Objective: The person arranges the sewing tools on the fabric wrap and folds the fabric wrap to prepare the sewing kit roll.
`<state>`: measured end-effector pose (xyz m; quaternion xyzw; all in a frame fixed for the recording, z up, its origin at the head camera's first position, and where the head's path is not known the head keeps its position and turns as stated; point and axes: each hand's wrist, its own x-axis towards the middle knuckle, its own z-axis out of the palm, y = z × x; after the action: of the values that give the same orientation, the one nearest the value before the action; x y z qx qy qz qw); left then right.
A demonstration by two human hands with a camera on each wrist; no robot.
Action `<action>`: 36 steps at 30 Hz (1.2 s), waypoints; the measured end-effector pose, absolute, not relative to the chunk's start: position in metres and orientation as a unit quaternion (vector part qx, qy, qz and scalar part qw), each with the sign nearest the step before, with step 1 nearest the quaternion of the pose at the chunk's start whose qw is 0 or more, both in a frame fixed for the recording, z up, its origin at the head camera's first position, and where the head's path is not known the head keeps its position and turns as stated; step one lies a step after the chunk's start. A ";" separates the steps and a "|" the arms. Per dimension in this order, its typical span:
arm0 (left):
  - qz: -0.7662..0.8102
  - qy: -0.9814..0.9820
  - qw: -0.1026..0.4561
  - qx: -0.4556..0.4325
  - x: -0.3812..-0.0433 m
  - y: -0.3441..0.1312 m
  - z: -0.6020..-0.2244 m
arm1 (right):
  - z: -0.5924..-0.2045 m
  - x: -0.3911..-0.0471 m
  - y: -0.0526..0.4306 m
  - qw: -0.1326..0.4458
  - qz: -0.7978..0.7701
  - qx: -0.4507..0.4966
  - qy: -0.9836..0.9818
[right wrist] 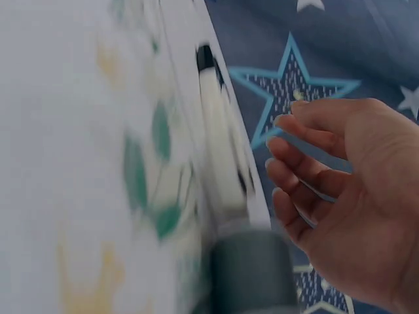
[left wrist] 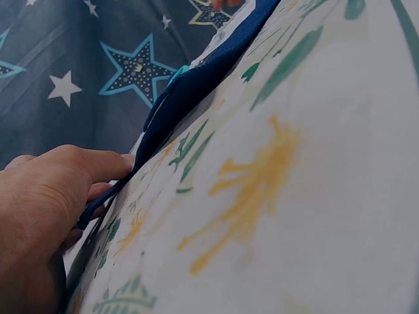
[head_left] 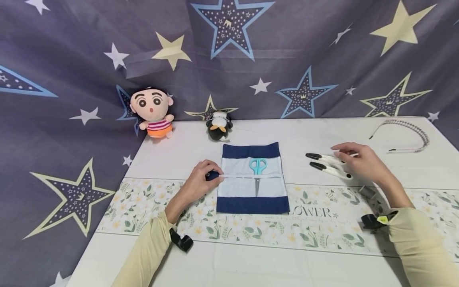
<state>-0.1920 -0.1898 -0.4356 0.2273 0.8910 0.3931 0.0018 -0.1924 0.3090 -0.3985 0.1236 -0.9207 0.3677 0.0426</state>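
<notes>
A navy and white cloth organizer (head_left: 236, 205) lies flat, a white band running across its middle. Teal-handled scissors (head_left: 257, 165) sit under that band, blades toward the front edge. At the organizer's left side, my left hand (head_left: 199, 181) pinches its navy edge (left wrist: 157, 127) between thumb and fingers. My right hand (head_left: 362, 161) hovers, fingers loosely bent and holding nothing, beside two white pens with black ends, the upper pen (head_left: 324, 158) and the lower pen (head_left: 330, 170). In the right wrist view the pens (right wrist: 219, 137) lie apart from the fingertips.
A grey cylinder (head_left: 367, 192) stands below the right hand. Toward the back are a plush doll (head_left: 154, 113), a penguin plush (head_left: 218, 127) and a headband (head_left: 424, 137) at right. A star-patterned cloth (head_left: 247, 79) hangs behind the table.
</notes>
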 end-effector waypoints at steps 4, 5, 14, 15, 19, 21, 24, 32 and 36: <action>0.394 0.889 -0.003 0.233 -0.192 -0.190 -0.435 | -0.404 -0.189 0.323 0.032 0.352 0.101 -0.930; 0.394 0.889 -0.003 0.233 -0.192 -0.190 -0.435 | -0.406 -0.189 0.325 0.029 0.350 0.099 -0.931; 0.394 0.890 0.001 0.229 -0.192 -0.192 -0.437 | -0.416 -0.190 0.328 0.021 0.318 0.094 -0.943; 0.394 0.890 0.002 0.229 -0.192 -0.192 -0.437 | -0.416 -0.191 0.328 0.020 0.317 0.094 -0.943; 0.393 0.891 0.001 0.228 -0.193 -0.191 -0.437 | -0.417 -0.191 0.328 0.020 0.313 0.095 -0.945; 0.393 0.891 0.001 0.229 -0.193 -0.191 -0.436 | -0.418 -0.191 0.328 0.023 0.312 0.097 -0.945; 0.393 0.891 0.001 0.229 -0.192 -0.191 -0.436 | -0.419 -0.191 0.328 0.027 0.308 0.101 -0.946; 0.395 0.890 0.003 0.228 -0.192 -0.191 -0.436 | -0.423 -0.192 0.329 0.044 0.301 0.116 -0.946; 0.395 0.890 0.001 0.228 -0.192 -0.191 -0.437 | -0.425 -0.193 0.329 0.054 0.300 0.125 -0.944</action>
<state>-0.1922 -0.1910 -0.4365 0.2280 0.8902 0.3945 0.0008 -0.1928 0.3293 -0.4248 0.1254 -0.9442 0.2999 0.0536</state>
